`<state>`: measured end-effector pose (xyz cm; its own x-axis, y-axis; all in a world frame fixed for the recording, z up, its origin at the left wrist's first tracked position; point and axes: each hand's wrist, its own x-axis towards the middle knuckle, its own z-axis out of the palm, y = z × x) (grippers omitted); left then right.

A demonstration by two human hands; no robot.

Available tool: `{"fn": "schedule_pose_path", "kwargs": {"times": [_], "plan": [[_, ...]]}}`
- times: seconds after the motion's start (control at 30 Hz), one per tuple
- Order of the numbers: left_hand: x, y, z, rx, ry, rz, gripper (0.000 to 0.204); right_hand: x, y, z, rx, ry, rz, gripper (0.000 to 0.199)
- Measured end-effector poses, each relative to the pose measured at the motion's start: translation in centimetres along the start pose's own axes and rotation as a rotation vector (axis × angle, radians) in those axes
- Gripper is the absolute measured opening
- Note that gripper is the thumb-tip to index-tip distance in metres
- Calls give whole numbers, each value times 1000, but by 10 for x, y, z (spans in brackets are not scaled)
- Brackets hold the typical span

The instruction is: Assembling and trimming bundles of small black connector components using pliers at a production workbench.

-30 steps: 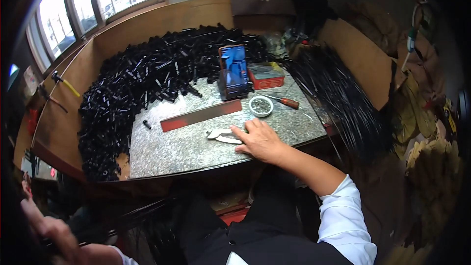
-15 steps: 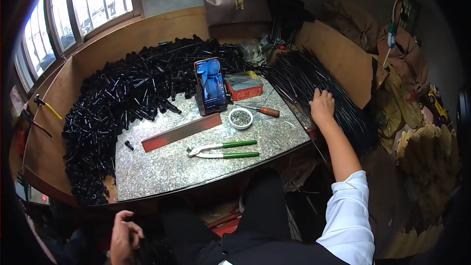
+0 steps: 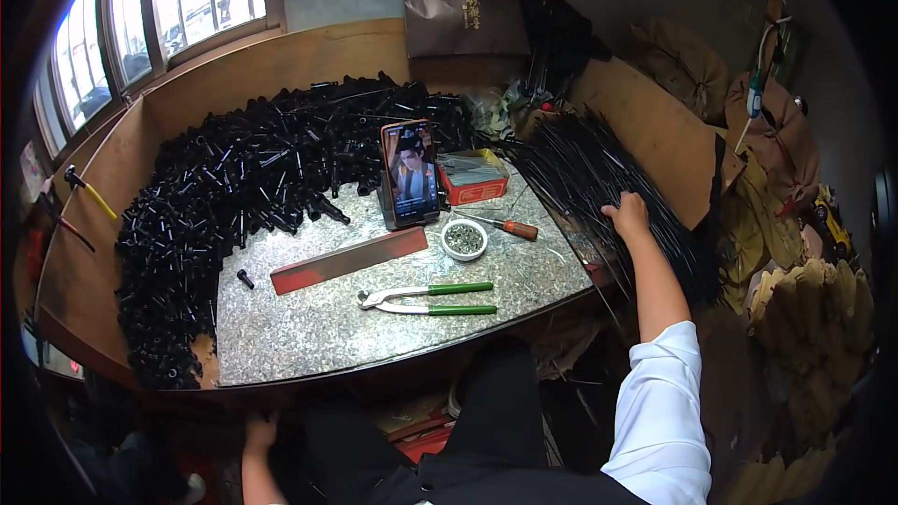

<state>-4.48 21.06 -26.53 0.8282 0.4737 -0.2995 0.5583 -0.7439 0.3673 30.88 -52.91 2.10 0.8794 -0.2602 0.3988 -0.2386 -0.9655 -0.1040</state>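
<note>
My right hand is over the heap of thin black rods at the right of the table. Its fingers curl down among the rods, closed on some of them. My left hand is low, by the table's front edge, with its fingertips lost in the dark. On the speckled tabletop lie green-handled pincers and a long grey-and-red bar. Behind them are a white bowl of small metal pieces, a screwdriver and an upright phone.
Black tubular parts are heaped along the left and back, inside a wooden rim. One loose black part lies at the left. A red box stands beside the phone. Brown sacks and a hanging screwdriver are at the right.
My right hand has gone from spread fingers on the rods to a curled grip, slightly nearer me. My left hand has moved up and right to the table's front edge. The phone's picture has changed.
</note>
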Motion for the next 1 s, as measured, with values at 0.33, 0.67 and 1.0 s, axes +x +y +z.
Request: {"fn": "schedule_pose_path", "kwargs": {"times": [0.33,0.67,1.0], "plan": [[-51,68,-19,-151,-26,91,61,21,19,5,-24,36,10,23],[-76,93,-43,-110,-96,163,67,45,26,-39,-10,103,-27,17],[-88,124,-68,38,-173,137,65,49,-9,-121,-208,122,-99,23]]}}
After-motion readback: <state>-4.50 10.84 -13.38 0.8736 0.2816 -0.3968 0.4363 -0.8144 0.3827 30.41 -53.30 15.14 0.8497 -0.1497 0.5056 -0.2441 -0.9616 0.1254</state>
